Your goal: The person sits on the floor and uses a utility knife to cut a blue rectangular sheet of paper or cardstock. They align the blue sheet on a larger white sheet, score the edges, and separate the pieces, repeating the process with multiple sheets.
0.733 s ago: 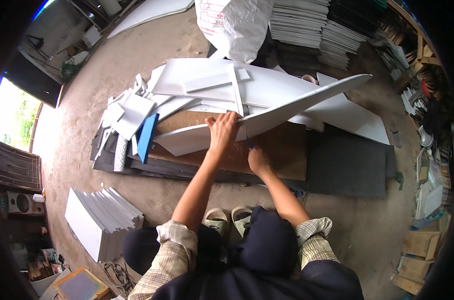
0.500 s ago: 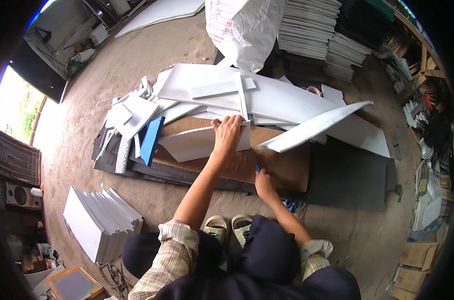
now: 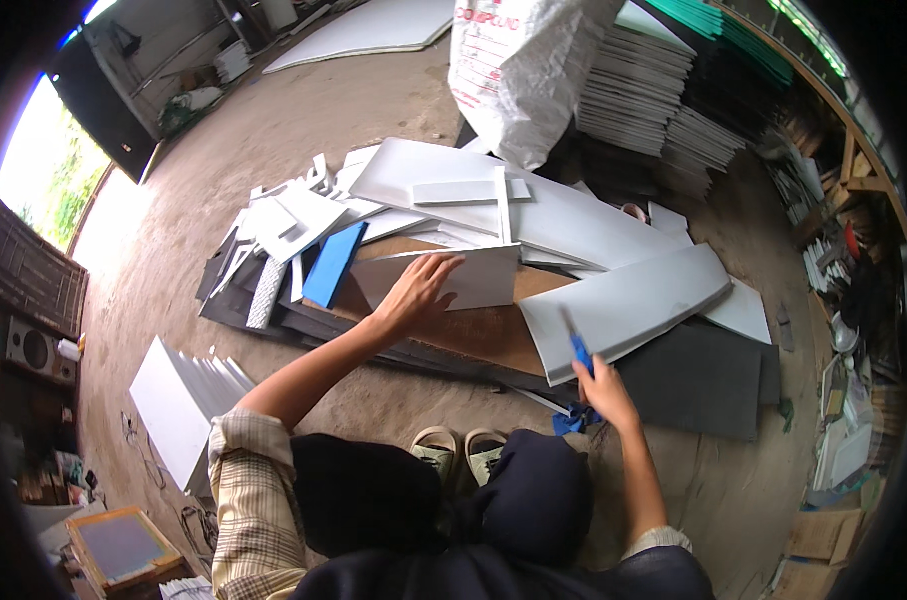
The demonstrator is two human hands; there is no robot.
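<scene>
My right hand is closed round a blue-handled cutter knife, its blurred blade pointing away over a large white foam board. That board lies across the right part of the brown board. My left hand is over a smaller white board piece, fingers stretched to the right and thumb apart from them. Whether it touches the piece I cannot tell. Left of it, a blue strip rests tilted against the white offcuts.
Behind the work lie long white sheets; a white sack and stacked sheets stand beyond. Black sheets lie underneath at right. Cut white boards stand at lower left. A blue cloth-like bundle is near my feet.
My right hand has moved right with the knife. The raised white board at right has come down flatter. My left hand has shifted left and loosened from the smaller piece's edge.
</scene>
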